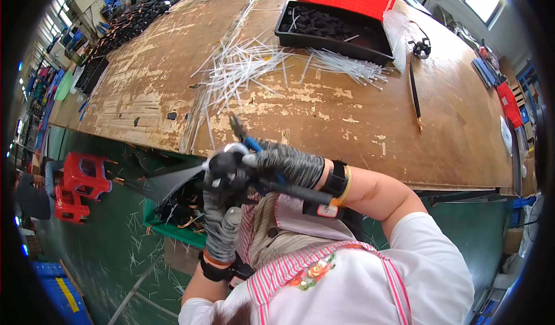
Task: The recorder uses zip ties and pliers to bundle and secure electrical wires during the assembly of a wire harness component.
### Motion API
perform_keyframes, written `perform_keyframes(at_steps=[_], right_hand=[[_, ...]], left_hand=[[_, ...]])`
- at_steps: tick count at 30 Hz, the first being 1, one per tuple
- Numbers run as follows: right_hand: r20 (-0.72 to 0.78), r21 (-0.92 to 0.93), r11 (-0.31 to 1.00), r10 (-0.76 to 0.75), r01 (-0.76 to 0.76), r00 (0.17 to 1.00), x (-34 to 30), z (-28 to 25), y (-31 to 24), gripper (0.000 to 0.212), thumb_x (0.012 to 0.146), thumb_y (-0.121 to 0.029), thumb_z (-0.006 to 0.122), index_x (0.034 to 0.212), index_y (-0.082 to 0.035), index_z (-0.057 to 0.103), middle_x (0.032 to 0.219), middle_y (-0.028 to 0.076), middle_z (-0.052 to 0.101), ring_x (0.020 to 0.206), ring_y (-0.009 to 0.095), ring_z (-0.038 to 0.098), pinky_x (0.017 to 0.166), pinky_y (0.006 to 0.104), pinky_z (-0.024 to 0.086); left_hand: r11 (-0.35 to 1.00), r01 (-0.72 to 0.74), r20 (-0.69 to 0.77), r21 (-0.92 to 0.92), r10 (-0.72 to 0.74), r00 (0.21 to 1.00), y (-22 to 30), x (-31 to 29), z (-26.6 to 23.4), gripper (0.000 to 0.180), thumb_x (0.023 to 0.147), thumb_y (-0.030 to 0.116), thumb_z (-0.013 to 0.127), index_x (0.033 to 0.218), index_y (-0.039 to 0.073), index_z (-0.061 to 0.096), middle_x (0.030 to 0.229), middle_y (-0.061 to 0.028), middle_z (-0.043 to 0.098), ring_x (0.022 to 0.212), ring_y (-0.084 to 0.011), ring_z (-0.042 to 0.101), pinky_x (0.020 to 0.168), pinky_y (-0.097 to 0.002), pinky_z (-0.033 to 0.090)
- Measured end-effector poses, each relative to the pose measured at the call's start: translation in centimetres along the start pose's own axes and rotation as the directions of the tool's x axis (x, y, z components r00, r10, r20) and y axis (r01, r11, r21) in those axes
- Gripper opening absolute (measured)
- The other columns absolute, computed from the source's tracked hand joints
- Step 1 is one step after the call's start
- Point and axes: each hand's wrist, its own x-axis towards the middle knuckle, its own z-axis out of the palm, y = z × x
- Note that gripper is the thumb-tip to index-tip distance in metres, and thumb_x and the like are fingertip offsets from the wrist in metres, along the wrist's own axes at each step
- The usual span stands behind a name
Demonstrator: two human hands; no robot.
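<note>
Gloved hands at the near edge of the worktop [416, 154]. The left hand [221, 232] has its grip closed about a blurred black component [226, 168]; the right hand [289, 161], just beside it, has its grip closed on blue-handled pliers [252, 143]. White cable ties [245, 66] lie farther off, near a black tray [341, 47].

Green floor [462, 227] underfoot, scuffed wooden worktable [144, 85], red plastic stools [84, 175] off to the left, daylight bright in the window [484, 2]
</note>
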Motion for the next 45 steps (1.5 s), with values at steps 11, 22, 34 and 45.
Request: perform_keyframes(at_steps=[11, 22, 34, 45], right_hand=[[-0.096, -0.988, 0.144, -0.357, -0.047, 0.929, -1.3, -2.6, -5.4, 0.049, 0.088, -0.018, 0.067, 0.133, -0.007, 0.052, 0.114, 0.012, 0.061, 0.102, 0.024, 0.059, 0.088, 0.0351, 0.048], [0.133, -0.604, -0.759, -0.396, -0.242, 0.909, 2.1, -3.4, -7.4, 0.047, 0.089, -0.035, 0.056, 0.129, -0.011, 0.054, 0.104, 0.013, 0.059, 0.095, 0.031, 0.057, 0.081, 0.0444, 0.046], [0.112, -0.640, -0.750, -0.308, -0.169, 0.945, 4.7, -2.8, -8.8, 0.039, 0.084, -0.024, 0.061, 0.123, -0.016, 0.060, 0.099, 0.013, 0.065, 0.095, 0.031, 0.062, 0.080, 0.0461, 0.048], [-0.288, -0.789, -0.478, -0.268, -0.386, 0.919, 5.8, -4.8, -9.7, 0.034, 0.083, -0.030, 0.064, 0.112, -0.011, 0.063, 0.092, 0.016, 0.067, 0.085, 0.034, 0.065, 0.073, 0.0450, 0.051]], left_hand=[[0.882, -0.033, -0.146, 0.470, 0.115, 0.983, -0.2, 5.9, -1.2, 0.023, 0.084, 0.009, 0.070, 0.103, 0.002, 0.060, 0.092, -0.0042, 0.064, 0.085, -0.0168, 0.061, 0.081, -0.0290, 0.048], [0.699, 0.066, -0.010, 0.712, -0.084, 0.996, -6.7, 12.1, -1.9, 0.038, 0.078, 0.026, 0.076, 0.108, 0.007, 0.061, 0.089, -0.0092, 0.068, 0.081, -0.0255, 0.066, 0.076, -0.0374, 0.052], [0.697, 0.036, 0.010, 0.716, -0.062, 0.998, -5.4, 12.0, -0.7, 0.034, 0.079, 0.022, 0.075, 0.105, 0.006, 0.061, 0.093, -0.0087, 0.068, 0.083, -0.0236, 0.067, 0.077, -0.0352, 0.053], [0.747, 0.062, -0.012, 0.662, -0.073, 0.997, -6.1, 11.9, -1.1, 0.034, 0.079, 0.023, 0.074, 0.106, 0.007, 0.061, 0.091, -0.0073, 0.067, 0.080, -0.0223, 0.066, 0.075, -0.0339, 0.051]])
